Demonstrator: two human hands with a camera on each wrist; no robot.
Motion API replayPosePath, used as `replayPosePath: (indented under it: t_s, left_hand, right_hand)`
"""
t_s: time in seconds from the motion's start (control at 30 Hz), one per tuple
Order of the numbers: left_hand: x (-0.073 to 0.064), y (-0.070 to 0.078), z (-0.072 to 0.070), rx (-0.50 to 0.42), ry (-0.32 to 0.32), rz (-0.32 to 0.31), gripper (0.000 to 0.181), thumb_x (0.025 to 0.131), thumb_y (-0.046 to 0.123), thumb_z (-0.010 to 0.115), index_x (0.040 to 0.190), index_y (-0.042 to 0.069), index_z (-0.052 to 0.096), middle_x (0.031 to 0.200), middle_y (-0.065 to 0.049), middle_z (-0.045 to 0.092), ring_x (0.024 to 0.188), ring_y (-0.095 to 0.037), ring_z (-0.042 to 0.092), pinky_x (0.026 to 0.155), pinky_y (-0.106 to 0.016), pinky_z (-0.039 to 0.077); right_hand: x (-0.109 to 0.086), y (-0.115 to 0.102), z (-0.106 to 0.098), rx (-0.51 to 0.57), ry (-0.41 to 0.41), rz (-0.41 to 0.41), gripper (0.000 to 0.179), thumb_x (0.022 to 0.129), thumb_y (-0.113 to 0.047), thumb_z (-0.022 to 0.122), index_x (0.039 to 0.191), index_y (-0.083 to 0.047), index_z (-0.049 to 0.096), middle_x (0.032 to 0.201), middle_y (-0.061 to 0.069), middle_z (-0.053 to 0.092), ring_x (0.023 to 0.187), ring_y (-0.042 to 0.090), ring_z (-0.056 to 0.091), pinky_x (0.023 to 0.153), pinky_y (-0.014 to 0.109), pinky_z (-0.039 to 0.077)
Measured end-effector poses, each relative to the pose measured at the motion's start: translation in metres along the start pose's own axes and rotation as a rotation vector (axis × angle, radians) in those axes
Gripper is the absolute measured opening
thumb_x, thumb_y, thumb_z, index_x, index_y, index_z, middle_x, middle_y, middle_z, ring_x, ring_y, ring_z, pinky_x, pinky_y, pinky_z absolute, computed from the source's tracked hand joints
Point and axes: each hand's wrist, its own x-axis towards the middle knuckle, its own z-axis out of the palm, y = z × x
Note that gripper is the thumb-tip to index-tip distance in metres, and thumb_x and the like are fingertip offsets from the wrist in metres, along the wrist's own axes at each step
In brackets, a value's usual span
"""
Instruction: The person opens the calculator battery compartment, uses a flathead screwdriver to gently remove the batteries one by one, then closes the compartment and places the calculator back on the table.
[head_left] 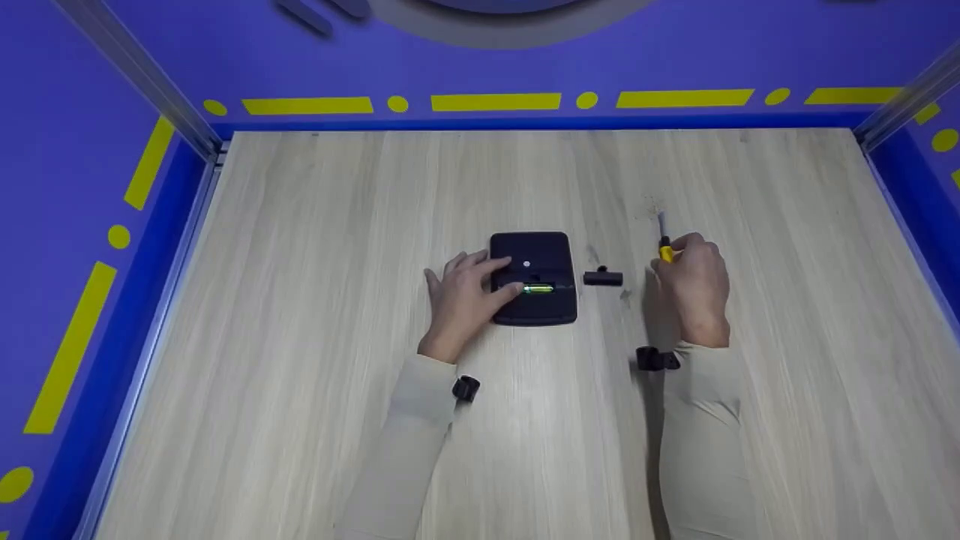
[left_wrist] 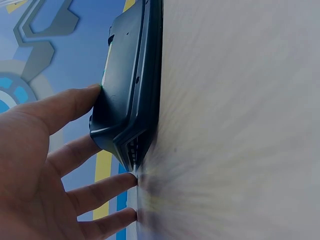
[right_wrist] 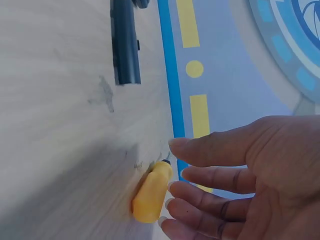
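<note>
A flat black device lies on the table with a slim green battery in its open slot. My left hand rests at the device's left edge. Its thumb touches the top beside the battery and its index finger reaches over the edge, while the other fingers are spread toward the table. On the right, a screwdriver with a yellow handle lies on the table, its shaft pointing away from me. My right hand is at the handle, fingers loosely extended and fingertips close beside it in the right wrist view.
Between the device and the screwdriver lies a small black battery cover. Faint marks show on the wooden table near the screwdriver tip. Blue walls with yellow markings enclose the back and sides.
</note>
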Motion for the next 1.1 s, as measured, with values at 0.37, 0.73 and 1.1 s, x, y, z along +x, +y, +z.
replayPosePath:
  t_s: [0.37,0.73,1.1]
  left_hand:
    - [0.0,0.0,0.0,0.007,-0.005,-0.004,0.052,0.096,0.047,0.077,0.142,0.021,0.071,0.155,-0.012,0.056,0.151,-0.039,0.04,0.117,-0.081,0.005]
    - [-0.001,0.001,-0.001,0.006,-0.009,-0.011,0.052,0.096,0.046,0.077,0.142,0.022,0.071,0.156,-0.011,0.056,0.151,-0.038,0.039,0.118,-0.081,0.004]
    - [-0.001,0.001,-0.001,-0.011,-0.001,-0.006,0.052,0.096,0.046,0.077,0.141,0.021,0.071,0.156,-0.012,0.056,0.151,-0.04,0.039,0.117,-0.081,0.004]
  right_hand:
    - [0.004,0.017,-0.004,-0.027,-0.075,0.066,0.044,0.093,-0.014,0.077,0.12,0.017,0.065,0.107,0.032,0.071,0.085,0.036,0.067,0.067,0.037,0.051]
    - [0.009,0.023,-0.005,-0.045,-0.108,0.114,0.018,0.088,-0.011,0.069,0.08,0.005,0.07,0.065,0.004,0.06,0.055,0.017,0.05,0.048,0.029,0.04]
    - [0.006,0.021,-0.008,-0.005,-0.008,0.109,0.033,0.096,-0.019,0.061,0.104,0.011,0.072,0.084,0.02,0.073,0.072,0.032,0.065,0.06,0.035,0.047]
